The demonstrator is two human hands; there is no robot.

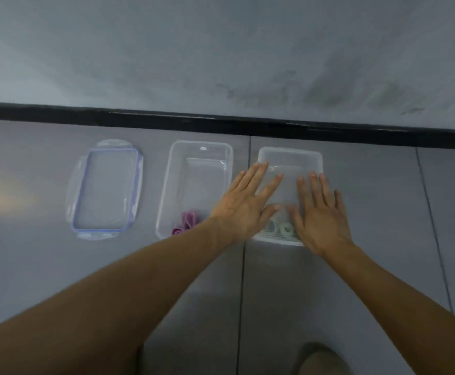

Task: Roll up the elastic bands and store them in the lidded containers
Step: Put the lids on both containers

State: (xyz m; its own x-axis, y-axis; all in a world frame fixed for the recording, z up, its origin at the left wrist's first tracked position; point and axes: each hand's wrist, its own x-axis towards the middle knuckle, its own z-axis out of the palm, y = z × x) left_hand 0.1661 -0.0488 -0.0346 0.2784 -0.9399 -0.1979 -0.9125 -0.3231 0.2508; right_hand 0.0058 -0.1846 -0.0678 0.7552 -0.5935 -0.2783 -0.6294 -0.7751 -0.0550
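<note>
Bands [280, 228], pale rolled rings, lie in the right clear tub [291, 155]; both hands [243, 201] [322, 212] spread flat over it on grey floor [58, 266].

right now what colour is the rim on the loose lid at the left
Blue, around a clear lid; head view.

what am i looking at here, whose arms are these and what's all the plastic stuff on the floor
There is one picture, taken by a camera worn on a person's head, looking down at their own bare arms. The grey surface holds three clear plastic things. At the far left lies a loose lid with a blue rim. In the middle stands an open container with rolled purple bands inside. The right container holds pale green rolls. The left hand and right hand lie flat and open on top of it, gripping nothing.
</note>
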